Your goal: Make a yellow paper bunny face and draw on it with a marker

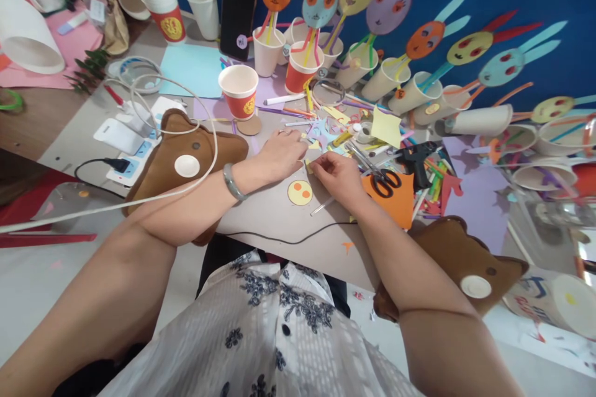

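I judge the step in hand to be handling a small yellow piece, with the next move calling for a light, steady pinch. My left hand lies palm down by the paper scraps, its fingers gripping or not, I cannot tell; the orange-spotted yellow disc lies flat on the bench between my wrists; my right hand is angled inward, thumb and finger seemingly together on that piece.

Bright, diffuse light covers the surface, leaving soft shadows on the purple paper at right, while the disc reads clearly, tiny scraps look slightly soft, and wide-angle distortion stretches the outer cups.
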Tool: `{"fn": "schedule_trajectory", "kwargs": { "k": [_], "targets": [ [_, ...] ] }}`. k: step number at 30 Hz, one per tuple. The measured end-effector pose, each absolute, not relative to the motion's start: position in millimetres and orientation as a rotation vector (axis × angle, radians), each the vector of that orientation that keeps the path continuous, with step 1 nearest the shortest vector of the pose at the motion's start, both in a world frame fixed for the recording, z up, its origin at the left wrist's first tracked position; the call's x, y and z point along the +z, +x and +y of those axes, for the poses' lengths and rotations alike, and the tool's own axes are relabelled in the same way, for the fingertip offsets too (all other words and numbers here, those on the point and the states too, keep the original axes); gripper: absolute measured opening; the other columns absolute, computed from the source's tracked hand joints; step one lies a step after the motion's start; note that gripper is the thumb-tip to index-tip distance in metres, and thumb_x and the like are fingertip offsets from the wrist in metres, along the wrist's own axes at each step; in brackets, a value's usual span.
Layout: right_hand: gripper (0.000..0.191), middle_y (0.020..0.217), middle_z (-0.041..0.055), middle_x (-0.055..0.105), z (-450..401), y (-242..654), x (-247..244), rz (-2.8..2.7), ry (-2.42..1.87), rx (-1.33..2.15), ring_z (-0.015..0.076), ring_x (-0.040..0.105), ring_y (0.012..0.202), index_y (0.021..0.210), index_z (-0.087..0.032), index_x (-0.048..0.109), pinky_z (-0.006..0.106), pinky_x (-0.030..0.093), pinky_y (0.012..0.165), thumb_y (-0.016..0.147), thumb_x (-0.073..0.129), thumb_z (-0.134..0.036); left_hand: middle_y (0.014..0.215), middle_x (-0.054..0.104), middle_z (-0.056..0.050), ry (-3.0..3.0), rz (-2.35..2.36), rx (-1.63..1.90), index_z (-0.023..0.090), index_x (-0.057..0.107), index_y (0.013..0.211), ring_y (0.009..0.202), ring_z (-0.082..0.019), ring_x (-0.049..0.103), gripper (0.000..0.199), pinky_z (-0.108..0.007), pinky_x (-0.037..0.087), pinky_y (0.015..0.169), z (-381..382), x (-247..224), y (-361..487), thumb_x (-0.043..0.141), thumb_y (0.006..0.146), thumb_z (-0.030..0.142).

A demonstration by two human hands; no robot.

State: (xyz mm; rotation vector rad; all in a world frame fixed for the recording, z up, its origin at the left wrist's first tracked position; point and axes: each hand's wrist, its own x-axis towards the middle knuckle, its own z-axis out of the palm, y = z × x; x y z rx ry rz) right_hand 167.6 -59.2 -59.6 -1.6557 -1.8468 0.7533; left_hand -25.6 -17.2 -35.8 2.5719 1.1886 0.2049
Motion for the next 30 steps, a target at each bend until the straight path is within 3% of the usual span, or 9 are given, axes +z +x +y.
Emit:
{"fn": "schedule_trajectory", "kwargs": {
  "k": [9,13,18,30],
  "targets": [
    [0.007,0.078,0.0047,0.068,-63,168,-62,-2.024,-1.567,0.541,0.0207,0.06,0.072,0.085,-0.022,0.065,0.034,0.043,0.068,0.089,0.064,-0.028,0.11,0.067,-0.014,2.495,1.235,0.208,0.014,0.074,0.097,0.116,-0.032,0.056,0.019,-0.044,0.044,0.095,-16,-33,-23,0.056,0.096,0.021],
    [0.018,0.099,0.0099,0.069,-65,183,-55,-2.322,-1.322,0.425,0.0229,0.065,0.089,0.098,-0.022,0.074,0.035,0.048,0.075,0.096,0.056,-0.026,0.102,0.068,-0.011,2.524,1.197,0.23,0.016,0.077,0.096,0.109,-0.028,0.058,0.027,-0.043,0.045,0.095,-12,-37,-27,0.05,0.096,0.019],
    [0.034,0.118,0.0114,0.067,-65,199,-48,-2.602,-1.269,0.226,0.0219,0.064,0.088,0.118,-0.026,0.076,0.034,0.044,0.07,0.096,0.052,-0.018,0.101,0.07,-0.012,2.671,1.115,0.167,0.017,0.077,0.091,0.106,-0.028,0.059,0.031,-0.042,0.043,0.09,-17,-29,-29,0.046,0.096,0.013],
    [0.044,0.107,0.0142,0.066,-65,192,-59,-2.577,-1.424,0.146,0.024,0.058,0.083,0.129,-0.023,0.073,0.036,0.042,0.066,0.1,0.04,-0.018,0.097,0.072,-0.012,3.013,0.812,-0.008,0.012,0.072,0.09,0.104,-0.027,0.06,0.026,-0.039,0.035,0.083,-34,-11,-39,0.048,0.096,0.005]
  ]
}}
